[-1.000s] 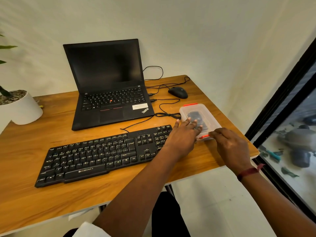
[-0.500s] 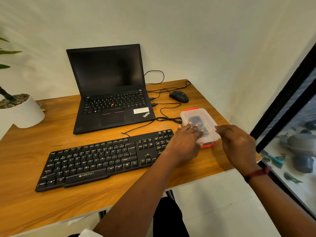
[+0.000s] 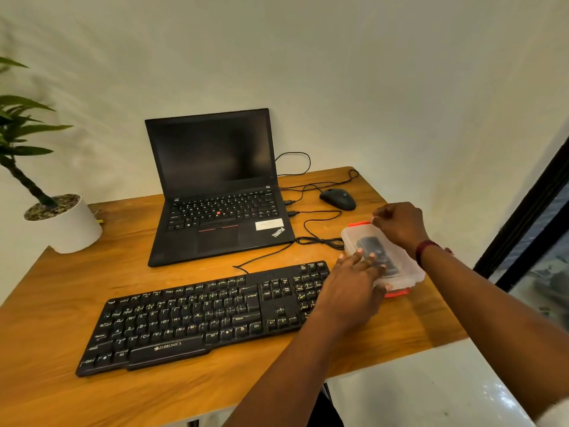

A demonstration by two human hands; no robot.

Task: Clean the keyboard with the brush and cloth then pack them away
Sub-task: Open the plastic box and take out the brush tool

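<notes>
- The wooden desk (image 3: 55,306) carries a black keyboard (image 3: 191,318) along its near edge. The keyboard lies flat and slightly askew, with nothing resting on its keys.
- The left hand (image 3: 351,291) reaches over the keyboard's right end. Its fingers are straight and spread apart, pressing flat on the lid of a clear plastic container (image 3: 403,268) just right of the keyboard.
- The lid is on the container, and an orange near clip (image 3: 397,293) shows at its near end.
- A dark object (image 3: 368,243) shows through the lid. It is too blurred to tell whether it is the brush or the cloth.
- The right hand (image 3: 400,224), with a dark red wristband (image 3: 423,249), sits at the container's far end. Its fingers are curled together and pinch at the orange far clip (image 3: 358,224).
- A black cable (image 3: 320,241) loops just left of the container.
- Beyond stand an open laptop (image 3: 215,186) with a dark screen and a black mouse (image 3: 338,199) to its right.
- A white plant pot (image 3: 72,229) stands at the far left.
</notes>
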